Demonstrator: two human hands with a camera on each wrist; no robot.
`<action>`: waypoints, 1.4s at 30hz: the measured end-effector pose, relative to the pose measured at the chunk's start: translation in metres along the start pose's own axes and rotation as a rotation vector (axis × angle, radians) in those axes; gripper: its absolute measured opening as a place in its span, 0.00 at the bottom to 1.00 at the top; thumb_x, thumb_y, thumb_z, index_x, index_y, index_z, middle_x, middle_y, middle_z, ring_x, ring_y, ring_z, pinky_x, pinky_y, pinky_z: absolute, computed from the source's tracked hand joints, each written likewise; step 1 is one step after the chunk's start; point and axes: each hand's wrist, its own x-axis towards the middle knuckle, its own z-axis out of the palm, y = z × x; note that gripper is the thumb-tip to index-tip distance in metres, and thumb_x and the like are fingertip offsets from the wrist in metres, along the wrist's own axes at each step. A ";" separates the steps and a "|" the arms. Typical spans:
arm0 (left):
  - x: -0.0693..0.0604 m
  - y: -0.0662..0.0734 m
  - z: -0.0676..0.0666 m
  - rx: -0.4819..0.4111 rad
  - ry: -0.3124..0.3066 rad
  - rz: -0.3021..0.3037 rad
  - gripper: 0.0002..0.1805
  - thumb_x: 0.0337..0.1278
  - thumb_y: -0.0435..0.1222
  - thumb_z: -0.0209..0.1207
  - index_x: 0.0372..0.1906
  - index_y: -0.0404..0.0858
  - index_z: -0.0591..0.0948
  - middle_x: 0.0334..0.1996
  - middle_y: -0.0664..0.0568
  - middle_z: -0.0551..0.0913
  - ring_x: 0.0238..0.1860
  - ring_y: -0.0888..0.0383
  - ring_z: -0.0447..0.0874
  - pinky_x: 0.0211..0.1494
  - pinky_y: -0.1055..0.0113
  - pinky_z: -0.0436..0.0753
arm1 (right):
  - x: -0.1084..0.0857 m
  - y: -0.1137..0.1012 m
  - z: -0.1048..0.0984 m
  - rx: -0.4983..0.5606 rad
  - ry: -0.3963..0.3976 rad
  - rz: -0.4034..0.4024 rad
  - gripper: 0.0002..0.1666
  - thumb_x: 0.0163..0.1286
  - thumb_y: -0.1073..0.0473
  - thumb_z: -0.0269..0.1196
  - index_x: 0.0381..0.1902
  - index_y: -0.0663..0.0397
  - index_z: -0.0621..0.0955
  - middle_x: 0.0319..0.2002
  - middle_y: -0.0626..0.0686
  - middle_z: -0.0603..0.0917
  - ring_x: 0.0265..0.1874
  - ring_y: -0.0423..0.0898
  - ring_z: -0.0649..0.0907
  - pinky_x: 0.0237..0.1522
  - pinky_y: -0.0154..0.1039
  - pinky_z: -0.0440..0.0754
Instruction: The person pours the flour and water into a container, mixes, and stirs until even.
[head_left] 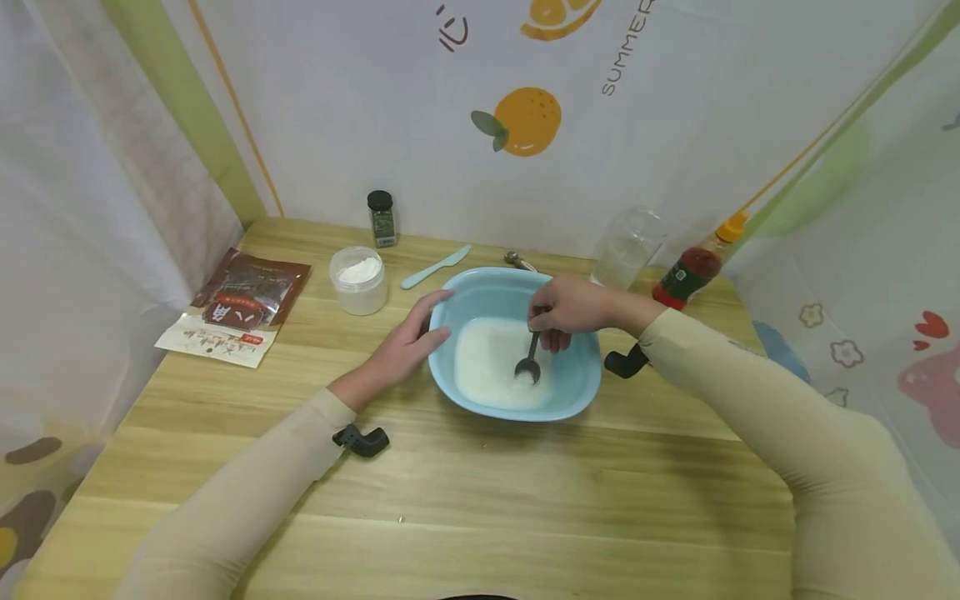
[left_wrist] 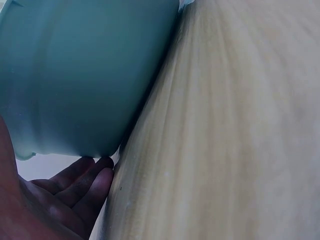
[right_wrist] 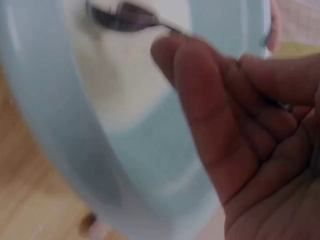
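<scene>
A light blue plastic basin (head_left: 450, 379) stands on the wooden table with a pool of white, milky liquid (head_left: 487, 367) in it. My right hand (head_left: 570, 312) reaches over its far right side and pinches the handle of a small dark metal spoon (head_left: 528, 367), whose bowl dips into the liquid. Close up in the right wrist view, the spoon (right_wrist: 132, 17) is blurred, and the fingers curl around its handle. My left hand (head_left: 401, 346) rests against the basin's left side with fingers fairly straight. From the left wrist, the fingertips (left_wrist: 104, 162) touch low on the basin wall (left_wrist: 95, 75).
Behind and left are a tub of white powder (head_left: 360, 292), a green-filled spice jar (head_left: 382, 221), a pale green knife (head_left: 435, 267) and a brown packet (head_left: 232, 308). Beyond the basin lie a measuring spoon (head_left: 519, 261), a clear glass (head_left: 626, 246) and a red sauce bottle (head_left: 690, 271).
</scene>
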 end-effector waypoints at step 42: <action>0.001 -0.002 -0.001 0.015 -0.001 0.005 0.34 0.88 0.37 0.51 0.89 0.41 0.57 0.76 0.28 0.72 0.71 0.32 0.81 0.60 0.50 0.93 | 0.018 -0.009 0.009 0.095 -0.064 -0.067 0.14 0.88 0.59 0.59 0.45 0.62 0.87 0.34 0.55 0.92 0.36 0.55 0.93 0.41 0.46 0.95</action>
